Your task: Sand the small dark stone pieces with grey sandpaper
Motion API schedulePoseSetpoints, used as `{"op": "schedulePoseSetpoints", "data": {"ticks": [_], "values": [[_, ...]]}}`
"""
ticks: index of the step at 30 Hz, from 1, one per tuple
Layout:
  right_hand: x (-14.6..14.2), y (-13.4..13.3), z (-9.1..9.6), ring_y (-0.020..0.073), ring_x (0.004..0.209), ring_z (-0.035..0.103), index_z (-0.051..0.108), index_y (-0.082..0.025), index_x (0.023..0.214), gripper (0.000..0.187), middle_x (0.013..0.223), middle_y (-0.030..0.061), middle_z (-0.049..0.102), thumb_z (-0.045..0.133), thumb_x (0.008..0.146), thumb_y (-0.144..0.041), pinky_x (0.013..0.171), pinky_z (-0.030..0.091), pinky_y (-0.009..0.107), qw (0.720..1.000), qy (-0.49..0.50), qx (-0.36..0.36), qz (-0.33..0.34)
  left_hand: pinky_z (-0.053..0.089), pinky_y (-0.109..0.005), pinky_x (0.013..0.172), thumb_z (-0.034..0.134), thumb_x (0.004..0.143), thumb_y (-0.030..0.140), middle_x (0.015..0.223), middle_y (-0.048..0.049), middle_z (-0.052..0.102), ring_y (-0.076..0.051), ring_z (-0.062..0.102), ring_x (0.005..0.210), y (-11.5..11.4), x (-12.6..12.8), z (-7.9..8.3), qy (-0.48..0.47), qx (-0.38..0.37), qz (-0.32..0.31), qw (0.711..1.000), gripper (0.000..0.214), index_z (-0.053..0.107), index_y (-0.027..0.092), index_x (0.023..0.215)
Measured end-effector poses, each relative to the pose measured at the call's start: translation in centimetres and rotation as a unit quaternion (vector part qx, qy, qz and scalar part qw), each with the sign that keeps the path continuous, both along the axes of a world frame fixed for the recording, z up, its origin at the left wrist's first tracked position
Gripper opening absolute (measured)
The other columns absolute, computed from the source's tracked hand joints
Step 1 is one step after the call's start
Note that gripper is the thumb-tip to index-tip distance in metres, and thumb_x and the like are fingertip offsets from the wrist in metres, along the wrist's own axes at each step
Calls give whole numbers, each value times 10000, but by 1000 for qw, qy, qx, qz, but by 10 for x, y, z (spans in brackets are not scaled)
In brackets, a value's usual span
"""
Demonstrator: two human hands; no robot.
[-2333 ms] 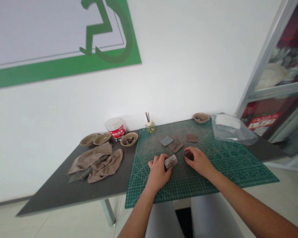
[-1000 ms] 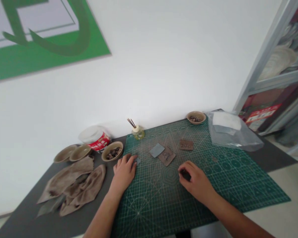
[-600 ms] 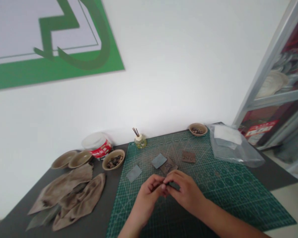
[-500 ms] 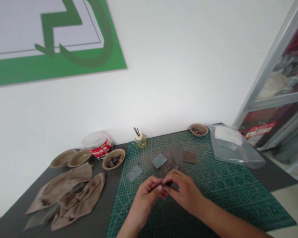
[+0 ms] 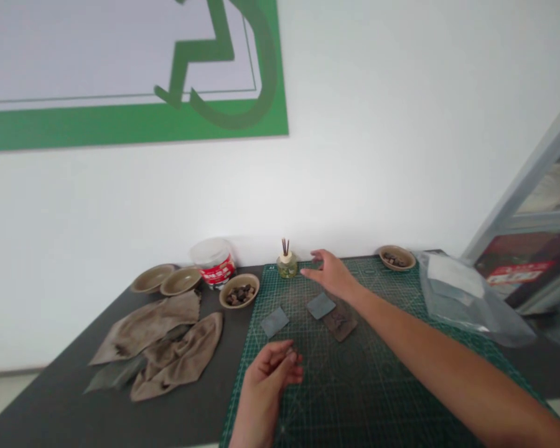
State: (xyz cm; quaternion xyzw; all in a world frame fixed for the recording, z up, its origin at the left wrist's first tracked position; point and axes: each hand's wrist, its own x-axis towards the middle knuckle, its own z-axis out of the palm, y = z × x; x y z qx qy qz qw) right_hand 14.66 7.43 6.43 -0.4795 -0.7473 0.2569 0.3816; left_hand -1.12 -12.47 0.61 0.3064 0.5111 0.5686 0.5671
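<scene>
Hands have parted since the last frame. The right hand (image 5: 331, 277) has swung out over the upper middle of the green cutting mat (image 5: 354, 392): open wide, fingers spread, nothing visible in it, just beside the reed diffuser (image 5: 287, 266). The left hand (image 5: 267, 387) has dropped toward the mat's lower edge, curled narrow, with thumb and fingertips around a small dark piece (image 5: 290, 353), too small to identify further.

Progress as the layout shows it: two grey-blue squares lie apart on the mat, the left square (image 5: 274, 322) at centre left and the right square (image 5: 320, 305) touching a brown tile (image 5: 339, 325) with dark marks on its face. The lettered tile seen earlier at upper right is not visible, likely behind the right forearm.

Outstanding: dark pieces remain in a tan bowl (image 5: 239, 290) left of the mat and a second tan bowl (image 5: 396, 256) at its top edge. Two shallow bowls (image 5: 165, 280), two brown cloths (image 5: 168, 342) and a white tub with a red label (image 5: 213, 261) stand on the dark table (image 5: 51, 398), upper left of the mat. A clear plastic bag (image 5: 466, 298) lies to the right.
</scene>
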Motion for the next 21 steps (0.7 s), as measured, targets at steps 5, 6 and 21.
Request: {"op": "schedulePoseSetpoints", "data": {"ticks": [5, 6, 21], "values": [[-41, 40, 1, 229, 945, 605, 483, -82, 1292, 789, 1054, 141, 631, 738, 698, -533, 842, 456, 332, 999, -27, -9, -17, 553, -297, 671, 779, 675, 342, 891, -80, 721, -183, 671, 729, -13, -15, -3, 12, 4, -13, 1000, 412, 702, 175, 1044], [-47, 44, 0, 228, 933, 607, 484, -84, 1293, 781, 1052, 142, 632, 728, 707, -539, 834, 457, 332, 999, -29, -9, -18, 553, -302, 677, 773, 682, 346, 894, -80, 720, -184, 670, 731, -14, -18, -3, 15, 6, -16, 1000, 409, 705, 177, 1048], [-93, 69, 8, 162, 771, 653, 699, -184, 856, 188, 802, 35, 727, 562, 902, -304, 710, 424, 236, 996, -81, 41, 13, 529, -293, 617, 738, 736, 385, 735, -39, 686, -167, 649, 653, -30, -30, -27, 2, 47, -83, 995, 271, 600, 178, 845]]}}
